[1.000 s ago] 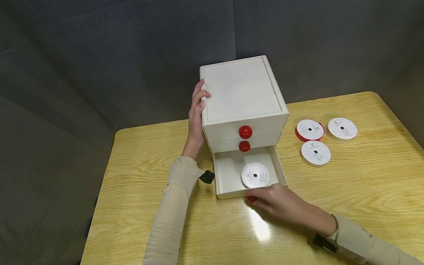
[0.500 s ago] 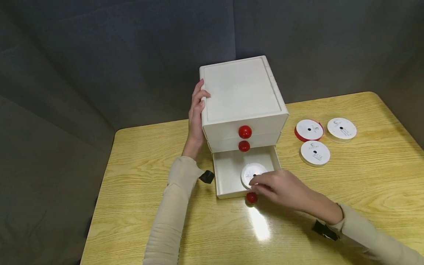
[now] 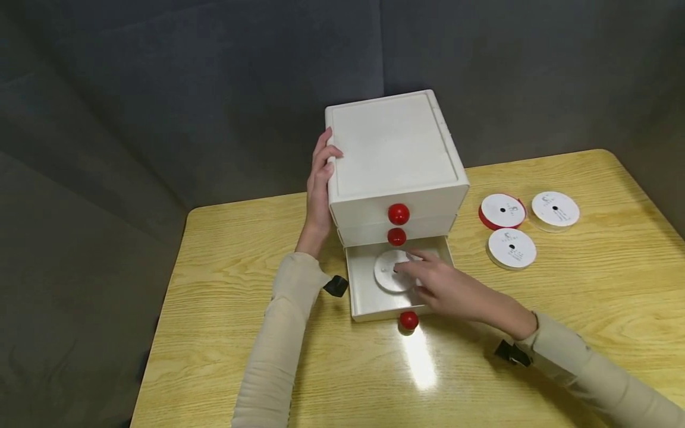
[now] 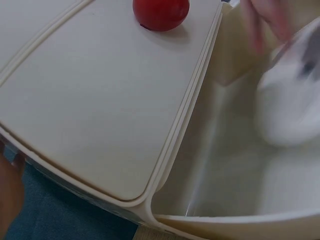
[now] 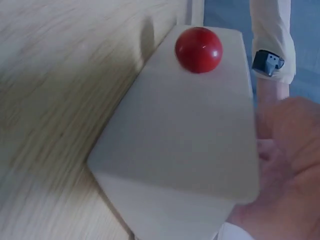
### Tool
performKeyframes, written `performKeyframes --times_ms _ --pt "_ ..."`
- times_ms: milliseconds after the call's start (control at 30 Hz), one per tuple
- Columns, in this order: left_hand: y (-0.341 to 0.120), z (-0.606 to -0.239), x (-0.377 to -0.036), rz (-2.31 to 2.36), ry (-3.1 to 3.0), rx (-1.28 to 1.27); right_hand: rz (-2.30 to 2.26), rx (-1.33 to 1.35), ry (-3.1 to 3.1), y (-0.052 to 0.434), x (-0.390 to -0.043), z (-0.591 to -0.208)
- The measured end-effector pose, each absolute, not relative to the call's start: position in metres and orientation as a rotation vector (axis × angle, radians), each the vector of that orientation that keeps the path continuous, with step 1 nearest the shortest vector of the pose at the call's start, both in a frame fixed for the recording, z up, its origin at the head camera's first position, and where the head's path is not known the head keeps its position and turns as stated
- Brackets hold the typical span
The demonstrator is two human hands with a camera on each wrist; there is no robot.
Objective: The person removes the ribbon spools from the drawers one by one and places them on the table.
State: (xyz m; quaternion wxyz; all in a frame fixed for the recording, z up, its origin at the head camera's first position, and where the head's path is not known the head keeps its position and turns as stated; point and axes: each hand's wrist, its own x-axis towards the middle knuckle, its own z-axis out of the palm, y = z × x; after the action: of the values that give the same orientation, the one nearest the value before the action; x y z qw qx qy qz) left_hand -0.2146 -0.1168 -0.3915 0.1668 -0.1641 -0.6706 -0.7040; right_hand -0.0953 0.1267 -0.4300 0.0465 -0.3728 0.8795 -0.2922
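— Spool (image 3: 392, 271) of ribbon is sitting further back in the open bottom drawer (image 3: 364, 291) than a second ago; from the head view the right hand (image 3: 446, 286) is now reaching in over the front wall, fingers lying on the white disc and nudging it toward the cabinet (image 3: 393, 160).

— And a moment back that hand was down at the red knob (image 3: 408, 320)?

— Yes, it has left the knob and is now working inside the drawer. The left hand (image 3: 319, 184) is staying put, its grip flat against the cabinet's side, fingertips hooked over the top edge. Three more spools (image 3: 512, 247) are lying on the surface (image 3: 588, 279) to the right.

— What is the left wrist view giving you?

— A drawer front with its red knob (image 4: 160, 12), the open drawer (image 4: 225, 190) beside it, and the spool (image 4: 290, 107) blurred with fingers on it.

— Right wrist?

— Mostly the drawer front (image 5: 185, 135), its knob (image 5: 198, 49) and the palm (image 5: 287, 165); I cannot tell the fingers' grip there. I judge the spool is being tucked back so the drawer can shut.
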Motion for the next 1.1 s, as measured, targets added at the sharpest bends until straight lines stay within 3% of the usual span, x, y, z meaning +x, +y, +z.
performKeyframes --times_ms 267,800,1100 --pt "-0.118 -0.391 -0.216 -2.011 -1.890 -0.475 -0.864 -1.273 2.682 0.126 -0.115 -0.431" --pt "-0.116 -0.395 -0.218 -2.015 -1.875 -0.510 -0.686 -1.087 2.531 0.106 -0.135 -0.448" --pt "-0.117 -0.395 -0.217 -2.000 -1.891 -0.514 -0.693 -1.248 2.461 0.097 -0.142 -0.455"
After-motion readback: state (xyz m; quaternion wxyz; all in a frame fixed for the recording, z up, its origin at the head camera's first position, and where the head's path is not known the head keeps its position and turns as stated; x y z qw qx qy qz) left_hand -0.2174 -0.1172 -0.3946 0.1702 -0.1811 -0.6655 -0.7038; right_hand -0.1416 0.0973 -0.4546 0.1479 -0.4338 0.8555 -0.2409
